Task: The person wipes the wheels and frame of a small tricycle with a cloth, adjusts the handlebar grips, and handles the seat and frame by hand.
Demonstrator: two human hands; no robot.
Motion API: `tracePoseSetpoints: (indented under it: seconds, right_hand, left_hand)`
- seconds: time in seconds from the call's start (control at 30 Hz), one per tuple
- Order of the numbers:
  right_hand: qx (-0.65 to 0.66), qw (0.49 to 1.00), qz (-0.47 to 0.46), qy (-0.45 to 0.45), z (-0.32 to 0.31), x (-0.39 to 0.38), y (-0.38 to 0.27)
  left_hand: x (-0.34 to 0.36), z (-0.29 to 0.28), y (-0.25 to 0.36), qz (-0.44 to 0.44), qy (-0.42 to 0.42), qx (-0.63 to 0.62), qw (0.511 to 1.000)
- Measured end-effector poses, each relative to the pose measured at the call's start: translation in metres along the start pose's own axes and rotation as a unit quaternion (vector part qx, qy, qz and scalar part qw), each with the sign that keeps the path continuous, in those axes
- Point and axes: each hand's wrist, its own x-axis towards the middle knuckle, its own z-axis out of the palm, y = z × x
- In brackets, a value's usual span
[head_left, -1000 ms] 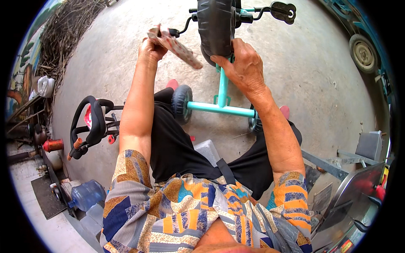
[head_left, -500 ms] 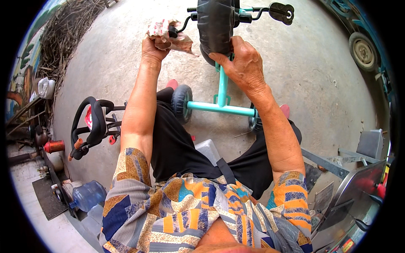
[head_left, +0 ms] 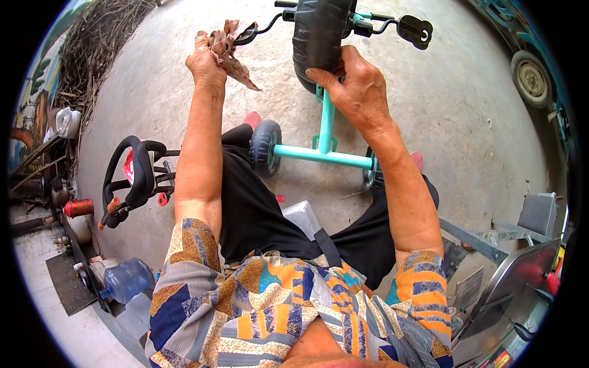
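Note:
A small turquoise tricycle frame (head_left: 326, 122) lies between my legs, with a large black tire (head_left: 316, 37) at the top and small wheels (head_left: 262, 147) on its crossbar. My left hand (head_left: 207, 63) holds a crumpled, stained, patterned cloth (head_left: 232, 58) against or beside the left pedal (head_left: 245, 38); the exact contact is unclear. My right hand (head_left: 356, 89) grips the tire's lower right side, thumb across its underside. The right pedal (head_left: 415, 32) sticks out at the top.
A black padded frame with bars (head_left: 132, 184) stands at my left, near a blue water jug (head_left: 127, 279) and red canister (head_left: 78, 208). A brush pile (head_left: 104, 43) is at back left, a parked vehicle's wheel (head_left: 529, 80) at right, and metal pieces (head_left: 485, 242) at lower right.
My left hand has moved up and leftward with the cloth, which is now bunched differently. The big tire and pedals have shifted slightly rightward, with my right hand still on the tire.

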Motion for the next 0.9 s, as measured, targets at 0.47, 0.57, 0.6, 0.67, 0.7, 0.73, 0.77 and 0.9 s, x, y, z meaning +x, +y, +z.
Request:
tracePoseSetpoints:
  seconds: [0.47,0.57,0.6,0.67,0.7,0.73,0.77,0.9]
  right_hand:
    - [-0.022,0.999,-0.024,-0.016,0.002,-0.002,0.007]
    - [-0.019,0.999,-0.024,-0.013,0.003,-0.002,0.008]
    - [-0.019,0.999,-0.023,-0.015,0.003,-0.002,0.008]
    - [-0.018,0.999,-0.021,-0.020,0.004,-0.002,0.007]
    - [-0.019,0.999,-0.024,-0.020,0.004,-0.001,0.007]
    - [-0.019,0.999,-0.028,-0.020,0.004,-0.001,0.007]
    - [-0.016,0.999,-0.033,-0.020,0.005,-0.001,0.006]
    - [-0.036,0.999,-0.033,-0.018,0.002,-0.003,0.010]
  left_hand:
    - [0.021,-0.003,0.014,0.045,0.131,-0.215,0.967]
    - [0.033,-0.009,0.013,0.040,0.133,-0.206,0.969]
    - [0.034,-0.021,0.017,0.011,0.033,-0.216,0.976]
    - [0.043,-0.032,0.025,0.043,-0.007,-0.224,0.974]
    - [0.046,-0.039,0.028,0.048,-0.021,-0.178,0.983]
    - [0.054,-0.049,0.028,0.041,-0.012,-0.205,0.978]
    - [0.061,-0.057,0.025,0.022,0.023,-0.181,0.983]
    - [0.036,-0.045,0.014,-0.055,0.122,0.095,0.986]
